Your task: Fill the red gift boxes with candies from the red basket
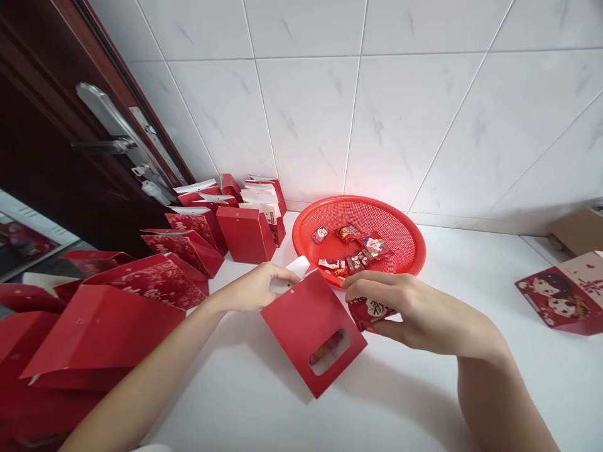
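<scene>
My left hand (257, 287) grips the top edge of a red paper gift box (301, 320), which is tilted above the white table. Wrapped items show through the oval window low on the box's front. Between the fingers and thumb of my right hand (405, 301) is a red wrapped candy packet (367, 312), just right of the box. Behind both hands sits a red plastic basket (400, 245) with several wrapped candies (355, 251) in it. The box's opening is mostly hidden from this side.
Many red gift boxes (242, 233) stand along the left, some with flaps raised. A box with cartoon figures (560, 295) lies at the right, near a brown cardboard box (577, 229). A tiled wall (306, 119) closes the back; a dark door (51, 125) is at left.
</scene>
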